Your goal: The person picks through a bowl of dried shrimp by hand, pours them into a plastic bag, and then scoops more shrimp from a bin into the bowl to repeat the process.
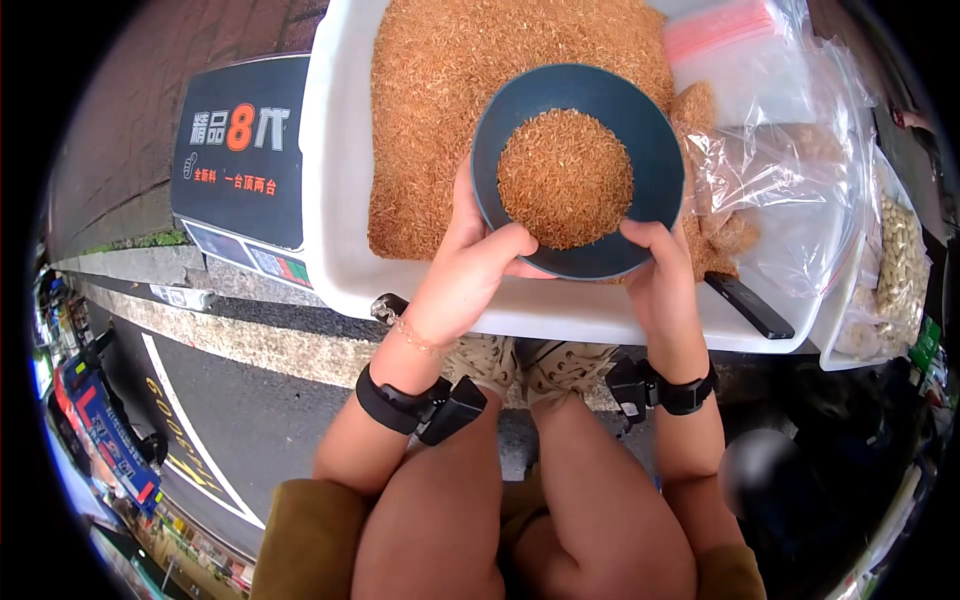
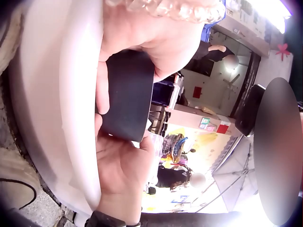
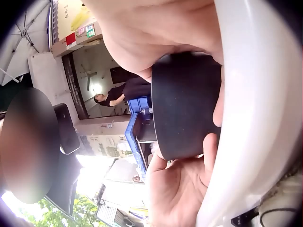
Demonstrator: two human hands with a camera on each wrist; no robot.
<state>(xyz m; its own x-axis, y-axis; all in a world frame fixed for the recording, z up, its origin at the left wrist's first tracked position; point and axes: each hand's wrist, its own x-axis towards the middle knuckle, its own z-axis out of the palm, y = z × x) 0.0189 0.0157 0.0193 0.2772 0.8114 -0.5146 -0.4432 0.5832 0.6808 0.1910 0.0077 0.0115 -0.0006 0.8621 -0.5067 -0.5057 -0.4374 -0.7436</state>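
A dark blue-grey bowl (image 1: 655,150) holds a mound of brown grains (image 1: 565,178) and is above a white tub (image 1: 335,150) heaped with similar grains (image 1: 430,100). My left hand (image 1: 470,265) grips its lower left side, thumb over the rim and fingers beneath. On the lower right, my right hand (image 1: 665,275) grips it likewise. Both wrist views show the bowl's dark outer side, the left one (image 2: 128,94) and the right one (image 3: 187,106), between the two hands, close to the tub's white rim.
Clear plastic bags (image 1: 780,170) lie at the tub's right side, near a black-handled object (image 1: 748,305) on its front rim. A printed dark box (image 1: 240,150) stands left of the tub. Further right is a bag of pale pieces (image 1: 895,260).
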